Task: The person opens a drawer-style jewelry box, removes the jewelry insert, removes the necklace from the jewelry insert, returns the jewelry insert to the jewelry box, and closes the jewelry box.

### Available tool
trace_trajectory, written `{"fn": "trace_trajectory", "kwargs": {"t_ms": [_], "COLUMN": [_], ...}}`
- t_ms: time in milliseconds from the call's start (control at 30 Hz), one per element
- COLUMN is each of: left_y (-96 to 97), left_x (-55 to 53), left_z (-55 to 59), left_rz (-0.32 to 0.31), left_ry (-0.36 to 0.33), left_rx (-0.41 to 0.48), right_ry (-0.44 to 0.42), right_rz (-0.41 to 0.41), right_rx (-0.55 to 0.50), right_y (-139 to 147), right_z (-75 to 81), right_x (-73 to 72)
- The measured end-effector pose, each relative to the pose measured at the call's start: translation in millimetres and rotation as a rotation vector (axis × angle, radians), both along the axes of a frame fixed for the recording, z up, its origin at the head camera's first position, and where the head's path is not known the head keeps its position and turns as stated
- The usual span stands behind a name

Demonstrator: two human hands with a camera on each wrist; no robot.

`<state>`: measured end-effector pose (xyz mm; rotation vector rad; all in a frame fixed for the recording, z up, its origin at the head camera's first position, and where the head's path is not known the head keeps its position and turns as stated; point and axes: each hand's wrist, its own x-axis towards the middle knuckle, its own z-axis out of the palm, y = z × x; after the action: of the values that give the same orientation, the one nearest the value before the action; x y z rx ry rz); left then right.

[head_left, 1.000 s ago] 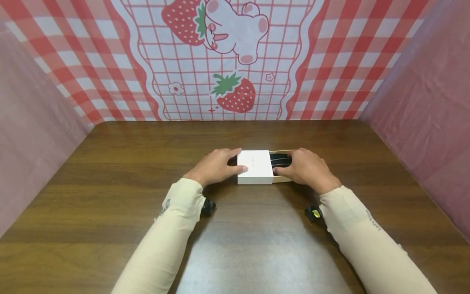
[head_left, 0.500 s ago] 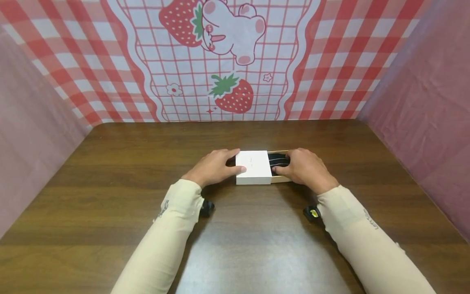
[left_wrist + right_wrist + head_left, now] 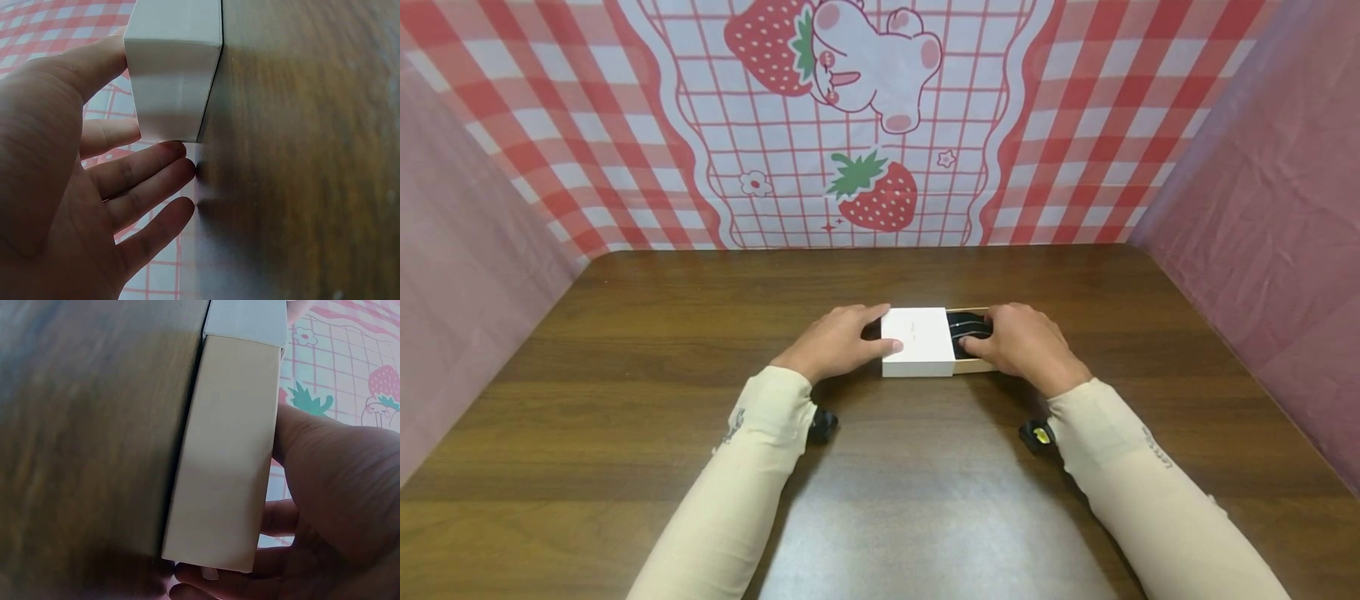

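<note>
In the head view a white box sleeve point(image 3: 916, 337) with faint lettering lies on the table. Its tan drawer point(image 3: 225, 450) sticks out to the right. Inside the drawer is a black, pale-striped item point(image 3: 967, 325), apparently soft, its kind unclear. My left hand point(image 3: 835, 340) holds the sleeve's left end, thumb on top and index finger at the far side; the other fingers hang off the end in the left wrist view. My right hand point(image 3: 1032, 346) reaches over the drawer's right end, thumb and index finger inside on the black item. Its other fingers curl by the drawer's end.
The brown wooden table point(image 3: 880, 467) stretches around the box. Behind it hangs a red-and-white checked cloth point(image 3: 1075, 142) with strawberries, and pink cloths point(image 3: 1262, 208) close off both sides. Black wrist cameras point(image 3: 1037, 435) sit under each sleeve cuff.
The black item's stripes have shifted and bent under my right thumb, which has moved slightly. Early on the view tilts a little; box and left hand otherwise stay put.
</note>
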<state>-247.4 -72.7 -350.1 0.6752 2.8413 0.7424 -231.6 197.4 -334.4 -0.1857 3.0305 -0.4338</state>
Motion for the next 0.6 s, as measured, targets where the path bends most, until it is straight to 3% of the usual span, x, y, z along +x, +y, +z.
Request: {"fn": "trace_trajectory", "kwargs": {"t_ms": [600], "left_y": [0.3], "left_x": [1.5], "left_z": [0.3], "left_rz": [0.008], "left_ry": [-0.007], "left_rx": [0.0], "right_ry": [-0.017], "right_rz": [0.006], "right_rx": [-0.067], "right_y": [1.2], "right_z": [-0.1], "right_x": [3.6]}}
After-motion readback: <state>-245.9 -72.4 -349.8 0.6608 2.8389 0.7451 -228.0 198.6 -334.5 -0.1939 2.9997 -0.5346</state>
